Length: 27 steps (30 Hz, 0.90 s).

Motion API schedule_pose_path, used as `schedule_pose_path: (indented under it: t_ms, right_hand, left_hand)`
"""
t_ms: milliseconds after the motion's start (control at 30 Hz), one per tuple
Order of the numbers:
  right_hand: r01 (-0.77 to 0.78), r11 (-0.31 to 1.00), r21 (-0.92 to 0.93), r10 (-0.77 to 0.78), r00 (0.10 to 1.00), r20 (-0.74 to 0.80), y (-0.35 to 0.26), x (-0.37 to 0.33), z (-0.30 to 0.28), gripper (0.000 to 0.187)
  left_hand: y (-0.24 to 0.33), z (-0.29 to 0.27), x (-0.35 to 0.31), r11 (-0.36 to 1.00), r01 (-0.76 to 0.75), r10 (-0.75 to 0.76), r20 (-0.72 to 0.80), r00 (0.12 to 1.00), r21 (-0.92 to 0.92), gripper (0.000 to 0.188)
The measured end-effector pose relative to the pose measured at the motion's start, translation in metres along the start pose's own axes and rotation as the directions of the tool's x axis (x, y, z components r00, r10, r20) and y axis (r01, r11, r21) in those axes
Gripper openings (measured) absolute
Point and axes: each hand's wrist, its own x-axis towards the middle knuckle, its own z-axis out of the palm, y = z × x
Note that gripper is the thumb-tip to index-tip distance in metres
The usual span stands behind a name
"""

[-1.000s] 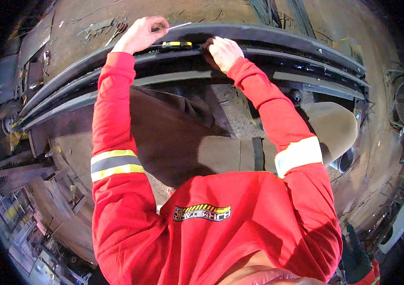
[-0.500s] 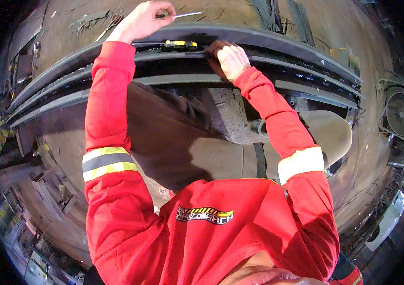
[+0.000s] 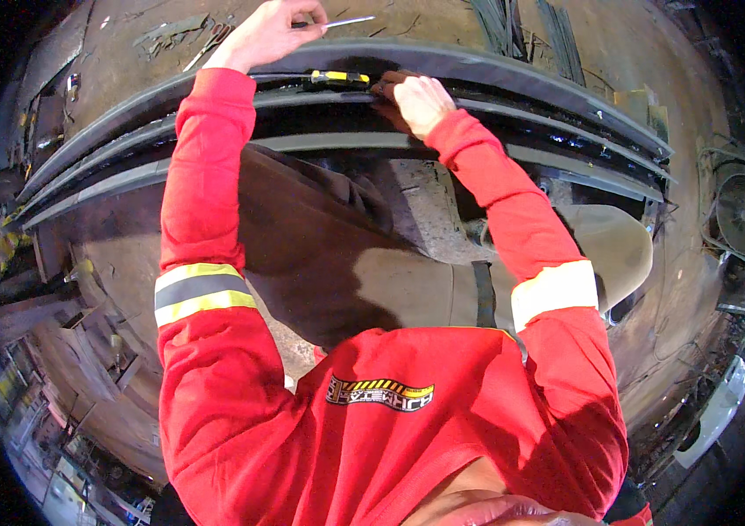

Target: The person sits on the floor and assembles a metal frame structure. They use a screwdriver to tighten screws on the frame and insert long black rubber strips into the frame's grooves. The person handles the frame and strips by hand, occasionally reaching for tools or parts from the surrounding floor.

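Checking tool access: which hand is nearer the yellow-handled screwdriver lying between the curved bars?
Right. The right hand rests just beside the yellow-handled screwdriver; the left hand is above it, holding a thin metal rod.

Screwdriver (image 3: pixel 338 77) on curved steel strips (image 3: pixel 521 83), left of right hand (image 3: pixel 421 101).

Single head-worn fisheye view, looking steeply down over the wearer's red long-sleeved top (image 3: pixel 390 438), close to the long curved dark steel bars (image 3: pixel 495 74) arcing across the upper frame, edges bending toward a black rim
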Motion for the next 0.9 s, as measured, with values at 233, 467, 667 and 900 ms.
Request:
schedule_pose_path:
  t_ms: [233, 467, 667, 900]
  right_hand:
    - [0.189, 0.981, 0.052, -0.159, 0.923, -0.350, 0.014, -0.028, -0.016, 0.011]
    - [0.148, 0.989, 0.024, -0.129, 0.924, -0.360, 0.010, -0.032, -0.021, 0.013]
    - [0.189, 0.982, 0.017, -0.171, 0.920, -0.354, 0.022, -0.031, -0.014, 0.016]
    - [0.156, 0.985, -0.066, -0.170, 0.920, -0.353, 0.017, -0.027, -0.006, 0.019]
  left_hand:
    - [-0.010, -0.003, -0.011, 0.999, 0.041, -0.042, -0.033, 0.999, -0.010, 0.019]
    - [0.003, 0.000, -0.011, 0.997, 0.067, -0.066, -0.020, 0.998, 0.031, 0.020]
    - [0.009, 0.006, -0.005, 0.998, 0.047, -0.042, 0.150, 0.988, -0.031, 0.018]
    - [0.024, 0.012, 0.005, 0.984, -0.042, -0.016, 0.324, 0.946, 0.172, 0.018]
